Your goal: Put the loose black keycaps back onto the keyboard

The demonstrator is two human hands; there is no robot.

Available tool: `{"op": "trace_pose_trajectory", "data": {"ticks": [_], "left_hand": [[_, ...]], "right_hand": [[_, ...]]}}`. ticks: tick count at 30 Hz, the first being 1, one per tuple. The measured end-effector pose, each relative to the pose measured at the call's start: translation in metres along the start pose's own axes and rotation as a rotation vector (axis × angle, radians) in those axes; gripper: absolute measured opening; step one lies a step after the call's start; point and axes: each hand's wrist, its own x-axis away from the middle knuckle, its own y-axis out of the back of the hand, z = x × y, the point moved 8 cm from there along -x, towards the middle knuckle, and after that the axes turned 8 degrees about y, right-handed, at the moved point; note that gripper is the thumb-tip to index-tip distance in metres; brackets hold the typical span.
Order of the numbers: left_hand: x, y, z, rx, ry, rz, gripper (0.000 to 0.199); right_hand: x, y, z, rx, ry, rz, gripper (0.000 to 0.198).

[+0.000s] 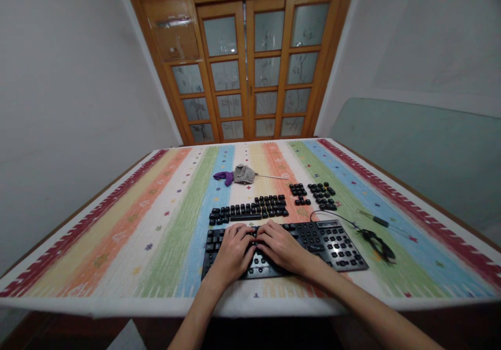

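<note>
Far beyond the keyboard (313, 243), wooden doors (246, 68) with patterned glass panes. Beneath the keyboard, and reaching well past it on both sides, the counter (164, 245), covered in striped cloth; its near edge lies a little in front of the keyboard. The keyboard itself is black, lying flat, partly stripped: caps seated at its left end, bare key positions across its right part.

Left hand (235, 243) and right hand (279, 243) both rest on the keyboard, left of its middle, fingers bent, fingertips close together near its rear edge. Cannot tell whether either grasps a cap; fingertips hide it.

Just behind the keyboard, a wide group of loose keycaps (250, 211), one long bar among them. Right of the keyboard, a bundled black cable (376, 245), its lead running to the keyboard's rear edge. Behind the keyboard's right half, two keycap clusters (323, 196), side by side. Farther behind the keyboard, a grey cloth (244, 174) touching a smaller purple cloth (224, 177). Beyond the keyboard's rear right corner, a dark-handled tool (379, 221). Behind the keyboard, a thin rod (272, 176) extends rightward from the grey cloth.
</note>
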Motion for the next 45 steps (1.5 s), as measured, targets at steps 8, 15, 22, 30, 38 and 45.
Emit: {"op": "trace_pose_trajectory", "data": {"ticks": [8, 15, 22, 30, 38, 45], "left_hand": [[0.000, 0.000, -0.001, -0.016, 0.005, 0.015, 0.015], [-0.001, 0.002, 0.000, -0.008, 0.010, 0.008, 0.014], [-0.001, 0.001, 0.000, -0.026, 0.007, 0.031, 0.013], [-0.003, 0.004, 0.003, 0.012, 0.025, 0.017, 0.010], [-0.004, -0.003, 0.006, 0.070, 0.043, 0.029, 0.012], [-0.007, -0.004, 0.003, 0.099, 0.062, 0.044, 0.019]], "right_hand": [[0.001, 0.000, 0.001, 0.005, 0.009, -0.013, 0.013], [-0.001, 0.000, 0.002, 0.016, -0.003, -0.001, 0.015], [0.002, -0.001, 0.002, 0.052, -0.010, 0.004, 0.015], [0.004, 0.001, -0.003, -0.010, -0.044, -0.049, 0.013], [0.002, 0.004, -0.008, -0.084, -0.074, -0.048, 0.011], [0.004, -0.002, -0.010, -0.149, -0.092, -0.073, 0.013]]}}
